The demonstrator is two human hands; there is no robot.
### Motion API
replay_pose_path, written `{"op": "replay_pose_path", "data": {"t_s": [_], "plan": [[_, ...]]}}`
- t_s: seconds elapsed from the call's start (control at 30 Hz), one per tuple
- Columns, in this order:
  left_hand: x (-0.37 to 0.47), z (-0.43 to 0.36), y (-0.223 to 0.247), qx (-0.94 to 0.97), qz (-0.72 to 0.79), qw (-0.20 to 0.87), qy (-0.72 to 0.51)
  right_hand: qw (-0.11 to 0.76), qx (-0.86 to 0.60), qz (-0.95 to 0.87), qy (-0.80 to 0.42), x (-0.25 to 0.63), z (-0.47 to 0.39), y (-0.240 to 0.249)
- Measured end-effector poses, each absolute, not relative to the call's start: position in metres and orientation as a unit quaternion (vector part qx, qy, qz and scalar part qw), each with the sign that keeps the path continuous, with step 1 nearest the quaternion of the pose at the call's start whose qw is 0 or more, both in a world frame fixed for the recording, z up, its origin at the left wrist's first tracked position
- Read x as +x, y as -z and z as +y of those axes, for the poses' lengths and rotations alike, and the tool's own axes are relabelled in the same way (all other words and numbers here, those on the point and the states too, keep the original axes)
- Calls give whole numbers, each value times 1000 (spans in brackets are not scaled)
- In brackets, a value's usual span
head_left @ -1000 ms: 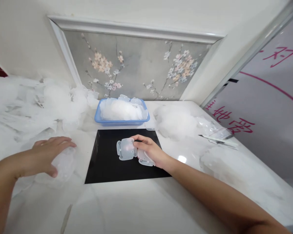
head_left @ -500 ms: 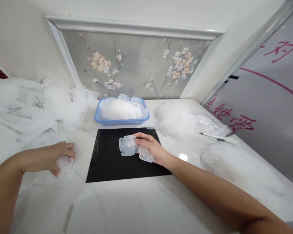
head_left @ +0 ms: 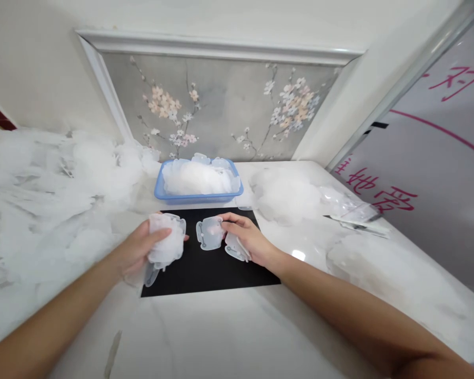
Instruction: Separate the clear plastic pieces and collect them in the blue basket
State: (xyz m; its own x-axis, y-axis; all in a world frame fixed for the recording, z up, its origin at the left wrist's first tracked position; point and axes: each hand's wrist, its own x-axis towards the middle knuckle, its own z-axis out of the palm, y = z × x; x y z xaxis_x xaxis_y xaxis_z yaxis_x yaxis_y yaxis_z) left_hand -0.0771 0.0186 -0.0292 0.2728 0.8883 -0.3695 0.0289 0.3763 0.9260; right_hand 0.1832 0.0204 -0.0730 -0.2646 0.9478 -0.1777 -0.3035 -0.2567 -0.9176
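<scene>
My left hand (head_left: 142, 246) is closed on a stack of translucent plastic pieces (head_left: 169, 239), flat and notched at the corners, over the left part of a black mat (head_left: 205, 276). Another such piece hangs below the stack, partly hidden. My right hand (head_left: 247, 234) pinches a single clear plastic piece (head_left: 210, 233) between thumb and fingers. More of these pieces (head_left: 236, 247) are tucked in its lower fingers. A small gap separates the stack from the single piece.
A blue basket (head_left: 199, 199) full of similar pieces stands behind the mat. Large heaps of pieces (head_left: 63, 210) cover the left side of the table. Another pile (head_left: 286, 195) and clear bags (head_left: 347, 202) lie at right, beside a whiteboard (head_left: 430, 158).
My left hand has moved right from the heap onto the mat, bringing a stack of plastic pieces. My right hand has barely moved and still holds its pieces.
</scene>
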Motion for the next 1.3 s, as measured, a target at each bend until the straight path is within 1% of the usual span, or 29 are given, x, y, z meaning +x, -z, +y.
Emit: {"op": "replay_pose_path", "data": {"t_s": [0.1, 0.23, 0.3, 0.37, 0.53, 0.6, 0.7, 0.77, 0.8, 0.87, 0.97, 1.07, 1.17, 1.3], "plan": [[-64, 17, 40, 408, 484, 685, -361, 462, -404, -433, -660, 183, 22, 73], [-66, 14, 39, 379, 466, 706, -375, 463, -422, -489, -607, 183, 21, 73], [-65, 11, 38, 378, 454, 718, -368, 446, -443, -566, -533, 181, 17, 73], [-62, 8, 38, 389, 448, 727, -346, 426, -447, -659, -429, 177, 11, 73], [-55, 2, 37, 418, 455, 726, -303, 354, -354, -844, -192, 170, -2, 79], [-56, 0, 36, 419, 438, 745, -280, 330, -319, -879, -131, 170, -2, 83], [-59, -3, 36, 425, 402, 778, -229, 329, -284, -897, -81, 171, 1, 86], [-61, -4, 37, 434, 391, 784, -211, 344, -276, -892, -102, 172, 2, 86], [-61, -5, 37, 439, 389, 783, -208, 356, -276, -881, -143, 172, 1, 84], [-61, -4, 39, 446, 391, 776, -214, 392, -301, -827, -270, 172, 1, 80], [-61, -2, 41, 442, 406, 757, -258, 439, -388, -664, -464, 172, 2, 73], [-64, 2, 42, 435, 417, 743, -292, 445, -431, -497, -607, 175, 7, 67], [-69, 4, 44, 444, 424, 731, -298, 419, -420, -411, -692, 181, 12, 64], [-72, 6, 45, 438, 433, 731, -294, 400, -401, -368, -737, 188, 16, 64]]}}
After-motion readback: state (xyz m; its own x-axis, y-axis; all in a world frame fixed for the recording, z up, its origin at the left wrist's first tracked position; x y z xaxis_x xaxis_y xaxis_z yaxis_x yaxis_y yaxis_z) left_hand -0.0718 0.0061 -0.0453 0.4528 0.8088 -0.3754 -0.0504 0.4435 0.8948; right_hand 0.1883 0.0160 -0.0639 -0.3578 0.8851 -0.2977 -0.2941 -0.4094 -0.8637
